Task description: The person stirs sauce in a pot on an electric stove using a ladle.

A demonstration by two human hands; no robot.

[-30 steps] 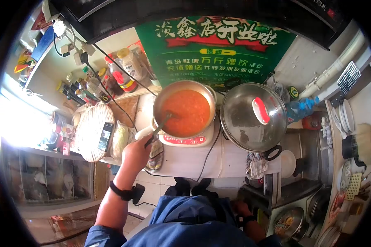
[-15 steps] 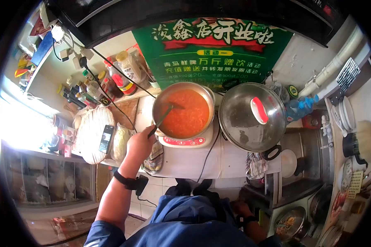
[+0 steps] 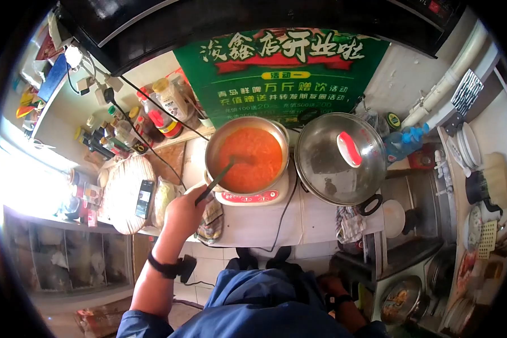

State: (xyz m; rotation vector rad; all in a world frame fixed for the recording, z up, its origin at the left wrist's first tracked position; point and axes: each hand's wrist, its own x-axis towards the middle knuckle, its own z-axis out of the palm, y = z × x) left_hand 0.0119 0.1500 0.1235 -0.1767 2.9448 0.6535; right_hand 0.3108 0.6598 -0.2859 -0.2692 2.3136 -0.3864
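Note:
My left hand point(image 3: 182, 213) is closed around the dark handle of a long cooking spatula point(image 3: 214, 182). The spatula slants into a metal pot point(image 3: 211, 141), and its head is partly sunk in orange-red sauce with soft lumps point(image 3: 253, 158). Beneath the pot is a white electric cooker with a red control panel point(image 3: 249, 197). Low beside my body hangs my right hand point(image 3: 328, 283), in shadow and away from the counter; its fingers are too dark to make out.
Right of the pot stands a large lidded pan point(image 3: 321, 163) with a red-handled lid. A folded cloth point(image 3: 210, 221) lies near my left wrist. A phone point(image 3: 145, 198) leans on a round woven board point(image 3: 124, 174). Sauce bottles point(image 3: 166, 118) line the back left. A black cord point(image 3: 281, 225) crosses the counter.
My left hand has moved a little left and toward me, drawing the spatula's handle with it. The view has shifted slightly. My right hand still hangs low.

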